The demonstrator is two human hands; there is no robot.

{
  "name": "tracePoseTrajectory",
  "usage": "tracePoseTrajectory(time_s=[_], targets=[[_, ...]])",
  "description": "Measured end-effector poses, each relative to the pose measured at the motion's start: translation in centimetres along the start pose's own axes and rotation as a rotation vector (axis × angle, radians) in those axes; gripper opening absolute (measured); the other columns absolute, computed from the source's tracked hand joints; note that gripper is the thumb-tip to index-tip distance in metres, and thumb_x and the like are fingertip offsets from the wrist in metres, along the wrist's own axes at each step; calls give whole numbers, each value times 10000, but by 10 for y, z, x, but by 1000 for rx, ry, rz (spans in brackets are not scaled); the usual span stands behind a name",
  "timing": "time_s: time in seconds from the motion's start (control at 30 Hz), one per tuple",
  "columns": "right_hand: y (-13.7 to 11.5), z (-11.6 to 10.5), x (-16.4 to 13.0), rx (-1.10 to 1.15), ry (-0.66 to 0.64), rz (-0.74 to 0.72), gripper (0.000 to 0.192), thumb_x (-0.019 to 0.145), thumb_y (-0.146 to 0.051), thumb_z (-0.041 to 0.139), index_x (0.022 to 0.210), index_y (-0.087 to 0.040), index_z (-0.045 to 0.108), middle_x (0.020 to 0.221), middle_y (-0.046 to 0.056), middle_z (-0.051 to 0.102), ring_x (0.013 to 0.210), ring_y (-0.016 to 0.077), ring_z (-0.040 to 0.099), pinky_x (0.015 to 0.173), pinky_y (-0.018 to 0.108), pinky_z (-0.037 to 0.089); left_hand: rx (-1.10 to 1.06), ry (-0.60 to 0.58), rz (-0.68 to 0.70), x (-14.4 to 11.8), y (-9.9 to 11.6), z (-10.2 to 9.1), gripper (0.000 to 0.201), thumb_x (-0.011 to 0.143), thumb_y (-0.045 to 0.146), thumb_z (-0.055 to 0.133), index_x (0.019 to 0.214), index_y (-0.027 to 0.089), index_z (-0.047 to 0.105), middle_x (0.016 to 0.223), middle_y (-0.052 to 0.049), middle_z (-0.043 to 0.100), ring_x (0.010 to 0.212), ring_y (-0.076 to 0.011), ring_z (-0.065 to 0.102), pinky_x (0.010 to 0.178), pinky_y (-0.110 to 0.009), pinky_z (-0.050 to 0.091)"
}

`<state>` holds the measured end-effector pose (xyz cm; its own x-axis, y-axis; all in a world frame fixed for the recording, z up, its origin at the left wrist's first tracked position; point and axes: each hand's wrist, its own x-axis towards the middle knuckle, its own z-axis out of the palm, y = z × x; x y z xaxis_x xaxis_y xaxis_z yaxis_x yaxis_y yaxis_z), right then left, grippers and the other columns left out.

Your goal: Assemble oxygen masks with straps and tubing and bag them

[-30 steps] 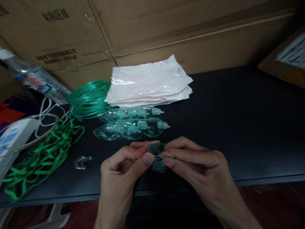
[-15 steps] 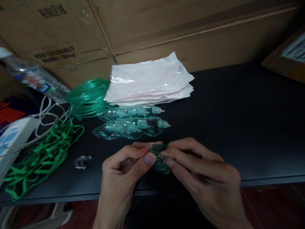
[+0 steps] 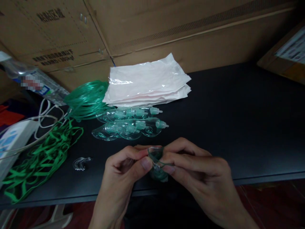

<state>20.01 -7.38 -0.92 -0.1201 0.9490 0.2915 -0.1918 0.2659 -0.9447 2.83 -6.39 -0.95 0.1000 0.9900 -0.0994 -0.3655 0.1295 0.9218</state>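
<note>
Translucent green plastic mask (image 3: 158, 174) is held between left hand (image 3: 125, 171) and right hand (image 3: 201, 171), by the near edge of the flat black worktop (image 3: 238, 127); long axis apparently toward that edge. Left thumb and fingers pinch its rim, right ones the opposite side; neither hand nearer.
</note>
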Motion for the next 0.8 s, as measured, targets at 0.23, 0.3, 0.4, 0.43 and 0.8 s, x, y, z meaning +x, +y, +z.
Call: tracePoseTrajectory(time_s=[0.23,0.3,0.4,0.43,0.8], targets=[[0,0,0,102,9,96,181,946,-163,717,1009,-295,823,944,-17,736,909,114,690,807,192,551,71,100,56,4,-2,4,119,764,327,915,833,260,846,915,-9,848,874,-151,807,748,-115,608],[1,1,1,102,8,112,132,929,-175,739,989,-274,801,935,-20,736,915,121,682,834,208,538,72,107,85,5,-3,5,116,764,317,914,844,267,847,918,-2,848,869,-148,808,740,-111,611],[2,2,2,99,25,121,116,868,-166,801,936,-259,787,896,-32,736,885,120,675,835,213,530,97,100,141,4,-4,8,96,781,288,902,860,275,849,928,-2,849,852,-148,810,749,-126,623],[3,2,2,98,35,116,125,855,-155,812,921,-258,788,883,-36,737,871,116,677,823,209,531,111,93,162,3,-5,8,96,788,277,896,872,282,850,938,0,849,853,-149,810,760,-132,626],[4,2,-2,-46,72,-98,185,845,-150,837,988,-266,854,889,18,762,815,139,727,695,205,579,274,63,353,-4,-8,6,117,827,276,864,932,327,855,1003,-9,842,959,-197,793,838,-224,638]])
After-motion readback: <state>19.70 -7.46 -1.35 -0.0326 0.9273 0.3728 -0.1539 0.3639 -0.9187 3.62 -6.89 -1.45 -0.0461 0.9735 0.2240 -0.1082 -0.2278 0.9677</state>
